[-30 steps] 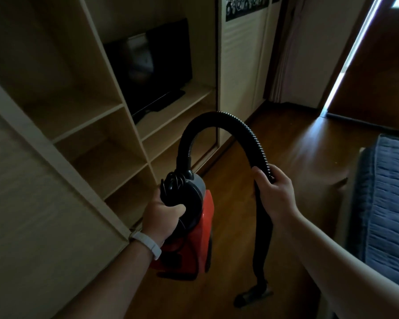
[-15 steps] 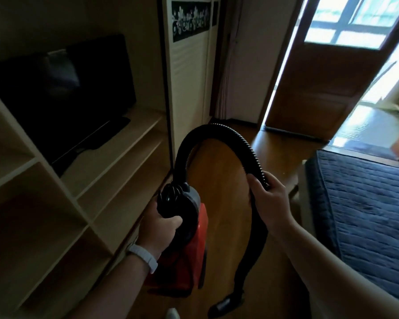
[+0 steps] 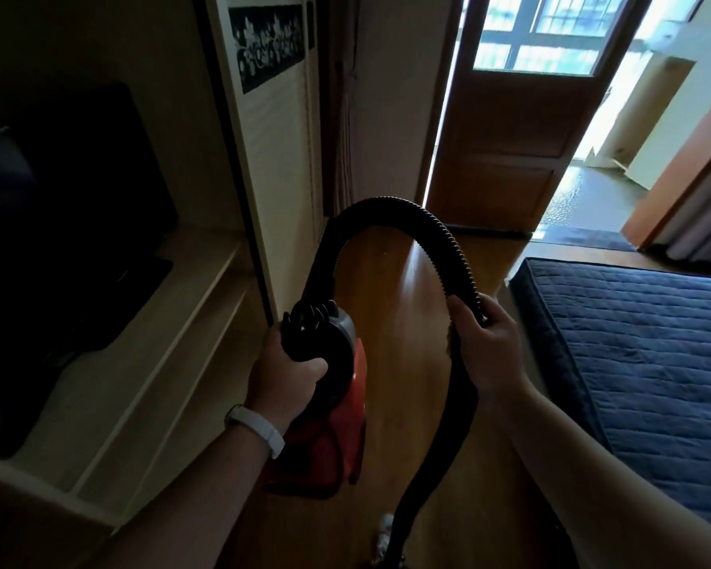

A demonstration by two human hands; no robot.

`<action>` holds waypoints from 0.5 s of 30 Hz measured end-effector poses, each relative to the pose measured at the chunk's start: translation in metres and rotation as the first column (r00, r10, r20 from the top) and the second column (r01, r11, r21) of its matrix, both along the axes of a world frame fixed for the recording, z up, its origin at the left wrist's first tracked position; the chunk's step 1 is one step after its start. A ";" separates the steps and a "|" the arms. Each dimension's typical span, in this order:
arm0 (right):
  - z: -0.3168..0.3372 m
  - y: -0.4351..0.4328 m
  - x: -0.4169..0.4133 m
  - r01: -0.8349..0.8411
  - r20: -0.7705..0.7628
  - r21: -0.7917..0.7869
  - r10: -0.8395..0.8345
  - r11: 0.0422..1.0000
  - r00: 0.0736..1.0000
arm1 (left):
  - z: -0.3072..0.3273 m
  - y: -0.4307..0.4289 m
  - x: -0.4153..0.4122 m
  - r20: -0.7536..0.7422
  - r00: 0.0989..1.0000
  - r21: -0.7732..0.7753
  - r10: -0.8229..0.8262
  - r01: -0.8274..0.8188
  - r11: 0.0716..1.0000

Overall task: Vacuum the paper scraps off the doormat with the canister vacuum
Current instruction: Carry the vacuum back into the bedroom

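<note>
A red and black canister vacuum [image 3: 337, 408] hangs above the wooden floor, carried by its black top handle in my left hand [image 3: 282, 373]. Its ribbed black hose [image 3: 390, 209] arches up from the canister and over to my right hand [image 3: 487, 347], which is closed around it. Below that hand the hose drops toward the floor, and its nozzle end is cut off at the bottom edge. A dark doormat [image 3: 583, 236] lies at the open doorway far ahead on the right. No paper scraps can be made out on it from here.
A pale shelf unit [image 3: 206, 305] with a dark television [image 3: 70, 207] lines the left side. A blue quilted mattress [image 3: 641, 355] fills the right. A strip of wooden floor [image 3: 407, 301] runs between them toward a brown door [image 3: 510, 129] standing ajar.
The view has swung right and up, from the shelves toward the door and doorway. Both hands keep the same hold on the vacuum and hose, carried forward along the floor.
</note>
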State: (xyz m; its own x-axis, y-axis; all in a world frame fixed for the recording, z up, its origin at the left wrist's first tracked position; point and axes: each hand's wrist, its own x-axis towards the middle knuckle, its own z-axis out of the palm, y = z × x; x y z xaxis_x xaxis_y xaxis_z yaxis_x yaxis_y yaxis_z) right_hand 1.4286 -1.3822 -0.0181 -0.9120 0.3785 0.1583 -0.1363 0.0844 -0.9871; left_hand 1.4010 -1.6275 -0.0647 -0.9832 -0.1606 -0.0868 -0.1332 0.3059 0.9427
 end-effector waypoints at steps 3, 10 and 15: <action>-0.006 0.002 -0.034 0.034 0.000 -0.009 -0.034 0.999 0.999 | -0.008 0.004 -0.037 0.012 1.000 -0.011 -0.028 0.028 1.000; -0.024 0.018 -0.141 0.059 0.017 -0.052 -0.058 0.997 0.998 | -0.024 0.025 -0.138 0.076 0.997 0.008 -0.029 0.028 1.000; -0.022 0.039 -0.218 0.030 0.017 -0.059 -0.029 0.998 0.999 | -0.012 0.046 -0.212 0.048 0.998 -0.003 -0.038 0.038 0.999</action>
State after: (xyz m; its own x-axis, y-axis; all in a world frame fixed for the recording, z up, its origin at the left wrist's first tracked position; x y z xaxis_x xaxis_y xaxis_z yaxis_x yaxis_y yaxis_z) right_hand 1.2102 -1.3429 -0.0401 -0.9026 0.4133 0.1201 -0.1186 0.0295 -0.9925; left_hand 1.1890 -1.5814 -0.0768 -0.9833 -0.1235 -0.1333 -0.1662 0.3153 0.9343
